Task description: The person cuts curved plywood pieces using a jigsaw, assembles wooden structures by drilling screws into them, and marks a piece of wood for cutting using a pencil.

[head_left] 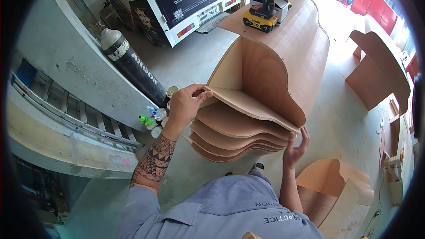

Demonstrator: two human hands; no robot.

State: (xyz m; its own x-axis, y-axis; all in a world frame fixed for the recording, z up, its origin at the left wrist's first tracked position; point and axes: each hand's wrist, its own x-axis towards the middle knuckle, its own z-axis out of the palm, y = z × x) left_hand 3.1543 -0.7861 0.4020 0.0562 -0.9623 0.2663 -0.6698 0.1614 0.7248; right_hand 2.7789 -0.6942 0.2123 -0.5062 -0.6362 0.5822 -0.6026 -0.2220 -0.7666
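Note:
My left hand (188,104) pinches the left corner of a thin plywood panel (250,104), thumb on top. At the panel's right corner, the fingers of my right hand (295,149) close around the edge. The panel lies roughly level, its back side meeting an upright, wavy-edged plywood piece (265,68). Below it, several more wavy-edged plywood shelves (234,138) sit one under another with gaps between them. The undersides of both hands' grips are partly hidden.
Behind stands a long plywood surface (301,31) carrying a yellow-and-black cordless drill (262,13). A dark gas cylinder (133,64) leans at the left near bottles and cans (155,117). Other curved plywood units (383,68) stand at right. A van (177,6) is parked beyond.

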